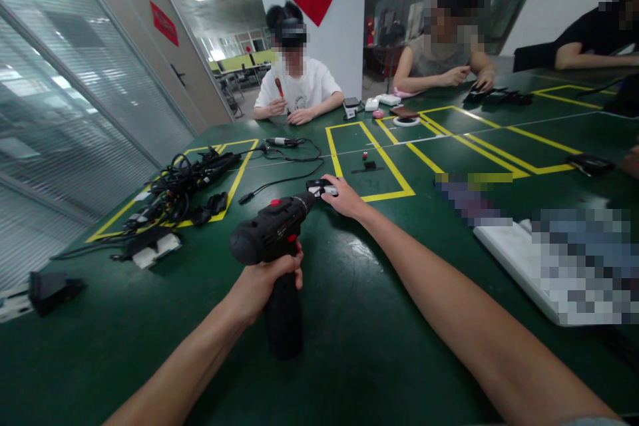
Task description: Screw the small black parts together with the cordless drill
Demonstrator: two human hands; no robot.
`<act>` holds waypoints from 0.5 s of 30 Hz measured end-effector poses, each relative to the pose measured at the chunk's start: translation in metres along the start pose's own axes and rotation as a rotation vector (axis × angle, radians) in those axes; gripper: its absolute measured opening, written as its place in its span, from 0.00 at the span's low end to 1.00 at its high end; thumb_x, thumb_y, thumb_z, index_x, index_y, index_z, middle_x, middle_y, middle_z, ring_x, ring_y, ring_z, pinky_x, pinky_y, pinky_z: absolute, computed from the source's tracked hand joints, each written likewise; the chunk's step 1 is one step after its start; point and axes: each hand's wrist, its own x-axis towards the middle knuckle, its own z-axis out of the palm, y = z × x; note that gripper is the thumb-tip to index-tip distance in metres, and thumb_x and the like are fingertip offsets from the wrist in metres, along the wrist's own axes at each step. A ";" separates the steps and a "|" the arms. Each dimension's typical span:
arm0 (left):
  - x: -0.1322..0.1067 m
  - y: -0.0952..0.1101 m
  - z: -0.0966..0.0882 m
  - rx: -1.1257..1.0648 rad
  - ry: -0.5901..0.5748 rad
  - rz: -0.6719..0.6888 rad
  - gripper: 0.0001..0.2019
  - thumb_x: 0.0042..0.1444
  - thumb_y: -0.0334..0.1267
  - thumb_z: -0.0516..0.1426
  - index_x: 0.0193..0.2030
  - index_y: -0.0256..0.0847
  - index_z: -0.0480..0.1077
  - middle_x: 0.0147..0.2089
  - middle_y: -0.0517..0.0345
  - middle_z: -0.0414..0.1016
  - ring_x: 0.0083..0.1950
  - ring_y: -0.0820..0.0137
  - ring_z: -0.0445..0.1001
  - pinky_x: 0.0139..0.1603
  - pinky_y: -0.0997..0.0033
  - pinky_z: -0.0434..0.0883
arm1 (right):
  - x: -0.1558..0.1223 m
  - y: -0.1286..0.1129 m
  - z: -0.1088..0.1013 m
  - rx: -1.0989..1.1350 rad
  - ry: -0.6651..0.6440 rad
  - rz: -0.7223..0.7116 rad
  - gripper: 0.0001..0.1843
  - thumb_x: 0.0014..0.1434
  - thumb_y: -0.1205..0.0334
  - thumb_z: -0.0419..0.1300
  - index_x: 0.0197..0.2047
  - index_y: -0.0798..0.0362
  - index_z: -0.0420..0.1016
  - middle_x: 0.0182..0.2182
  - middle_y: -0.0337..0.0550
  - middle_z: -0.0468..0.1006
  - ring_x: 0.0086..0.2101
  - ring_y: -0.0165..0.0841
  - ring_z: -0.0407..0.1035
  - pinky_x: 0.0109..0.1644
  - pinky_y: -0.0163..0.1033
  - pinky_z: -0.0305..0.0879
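A black cordless drill [269, 229] with red buttons is in my left hand [274, 279], whose fingers wrap round its grip. Its chuck points away from me, toward a small black and white device [315, 188] on the green table. My right hand [341, 196] is closed on that device from the right side. The drill's tip is right at the device; whether they touch I cannot tell. Just beyond, inside a yellow taped rectangle, lie a small black piece [370, 165] and a tiny red piece [365, 156].
Tangled black cables and adapters [184, 190] fill the table's left side. A loose cable [279, 181] runs behind the drill. A white tray [514, 273] stands at right. Across the table, a person in white [299, 90] holds a screwdriver [279, 88]; another person [442, 66] handles black parts.
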 end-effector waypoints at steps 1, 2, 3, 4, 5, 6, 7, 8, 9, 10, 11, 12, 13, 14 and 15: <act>0.000 0.000 0.000 -0.001 0.000 -0.003 0.12 0.48 0.38 0.60 0.39 0.37 0.68 0.23 0.60 0.70 0.26 0.70 0.68 0.31 0.71 0.64 | 0.000 0.000 0.000 0.001 0.002 0.000 0.27 0.58 0.60 0.60 0.62 0.46 0.67 0.53 0.49 0.68 0.49 0.43 0.69 0.58 0.51 0.64; 0.000 -0.001 0.000 0.000 0.000 -0.006 0.12 0.48 0.38 0.60 0.39 0.37 0.69 0.23 0.60 0.70 0.26 0.70 0.69 0.31 0.71 0.64 | 0.000 0.000 0.000 0.001 0.003 0.000 0.27 0.58 0.60 0.60 0.62 0.46 0.67 0.53 0.49 0.68 0.49 0.42 0.69 0.58 0.51 0.64; 0.001 -0.001 -0.001 0.000 0.002 -0.007 0.12 0.48 0.38 0.60 0.39 0.37 0.69 0.23 0.60 0.70 0.26 0.70 0.69 0.31 0.71 0.64 | 0.000 0.000 0.000 0.002 0.005 0.001 0.27 0.58 0.60 0.60 0.62 0.46 0.67 0.53 0.49 0.68 0.50 0.42 0.69 0.58 0.51 0.64; 0.001 -0.001 -0.001 -0.001 0.004 -0.006 0.12 0.48 0.38 0.60 0.39 0.37 0.69 0.23 0.60 0.70 0.26 0.70 0.68 0.31 0.70 0.64 | 0.000 -0.001 0.000 0.002 0.006 0.001 0.27 0.58 0.60 0.60 0.61 0.46 0.67 0.53 0.49 0.68 0.50 0.42 0.69 0.58 0.51 0.64; 0.001 -0.002 -0.001 -0.004 0.005 -0.004 0.12 0.48 0.38 0.60 0.39 0.37 0.69 0.23 0.60 0.70 0.26 0.70 0.68 0.31 0.70 0.64 | -0.001 -0.001 0.000 0.003 0.007 0.000 0.27 0.58 0.61 0.60 0.61 0.46 0.67 0.53 0.49 0.68 0.50 0.43 0.69 0.58 0.51 0.64; 0.001 -0.002 -0.001 -0.006 0.006 -0.004 0.12 0.47 0.38 0.61 0.39 0.37 0.69 0.23 0.60 0.70 0.25 0.70 0.68 0.30 0.70 0.64 | -0.001 -0.001 0.000 0.004 0.008 -0.001 0.27 0.57 0.61 0.60 0.61 0.46 0.67 0.53 0.49 0.68 0.50 0.43 0.69 0.58 0.52 0.64; 0.002 -0.002 -0.001 -0.008 0.006 -0.005 0.13 0.47 0.38 0.61 0.39 0.37 0.69 0.23 0.60 0.70 0.25 0.70 0.68 0.30 0.70 0.64 | -0.001 -0.001 0.000 0.004 0.008 -0.003 0.27 0.57 0.61 0.60 0.61 0.46 0.67 0.53 0.49 0.68 0.50 0.43 0.69 0.58 0.52 0.64; 0.002 -0.002 -0.001 -0.011 0.006 -0.006 0.13 0.47 0.39 0.61 0.39 0.37 0.69 0.23 0.60 0.70 0.25 0.70 0.68 0.30 0.70 0.64 | -0.001 -0.001 0.000 0.004 0.008 -0.004 0.27 0.57 0.61 0.60 0.61 0.46 0.67 0.53 0.49 0.69 0.50 0.43 0.69 0.58 0.52 0.64; 0.002 -0.003 -0.001 -0.014 0.007 -0.007 0.13 0.47 0.39 0.61 0.39 0.37 0.69 0.23 0.60 0.70 0.25 0.70 0.68 0.30 0.70 0.64 | -0.001 -0.001 0.000 0.004 0.008 -0.005 0.27 0.58 0.61 0.60 0.61 0.46 0.67 0.53 0.49 0.69 0.50 0.43 0.69 0.58 0.52 0.64; 0.002 -0.003 -0.001 -0.017 0.007 -0.008 0.12 0.47 0.39 0.61 0.39 0.37 0.69 0.23 0.60 0.70 0.25 0.70 0.68 0.30 0.70 0.64 | -0.001 -0.001 0.000 0.004 0.007 -0.006 0.27 0.58 0.61 0.60 0.61 0.46 0.67 0.53 0.49 0.69 0.50 0.43 0.69 0.58 0.52 0.64; 0.002 -0.003 -0.001 -0.020 0.008 -0.008 0.12 0.47 0.39 0.61 0.39 0.37 0.69 0.23 0.60 0.70 0.25 0.70 0.68 0.30 0.70 0.64 | -0.001 -0.002 -0.001 0.004 0.006 -0.007 0.27 0.58 0.61 0.60 0.61 0.46 0.67 0.53 0.49 0.68 0.50 0.43 0.69 0.58 0.52 0.64; 0.002 -0.003 -0.001 -0.024 0.008 -0.006 0.12 0.47 0.38 0.61 0.39 0.37 0.69 0.23 0.60 0.70 0.25 0.70 0.69 0.30 0.70 0.64 | -0.001 -0.002 -0.001 0.004 0.005 -0.007 0.27 0.58 0.61 0.60 0.61 0.47 0.67 0.53 0.50 0.68 0.50 0.43 0.69 0.59 0.51 0.64; 0.002 -0.004 -0.002 -0.026 0.006 -0.003 0.12 0.47 0.38 0.60 0.39 0.37 0.69 0.23 0.61 0.70 0.25 0.70 0.69 0.31 0.70 0.64 | -0.001 -0.002 -0.001 0.003 0.004 -0.007 0.27 0.58 0.61 0.60 0.61 0.47 0.67 0.53 0.50 0.68 0.51 0.43 0.69 0.59 0.51 0.64; 0.002 -0.004 -0.002 -0.029 0.003 -0.002 0.12 0.48 0.38 0.60 0.39 0.37 0.69 0.24 0.61 0.70 0.25 0.71 0.69 0.31 0.70 0.64 | -0.001 -0.002 -0.001 0.003 0.003 -0.007 0.28 0.58 0.61 0.60 0.62 0.48 0.67 0.53 0.51 0.68 0.51 0.43 0.68 0.59 0.51 0.64; 0.002 -0.004 -0.002 -0.031 0.001 -0.001 0.12 0.48 0.37 0.60 0.39 0.37 0.69 0.24 0.61 0.70 0.25 0.71 0.69 0.31 0.71 0.64 | -0.001 -0.002 -0.001 0.003 0.002 -0.007 0.28 0.58 0.61 0.60 0.62 0.48 0.67 0.54 0.51 0.68 0.51 0.44 0.68 0.59 0.51 0.64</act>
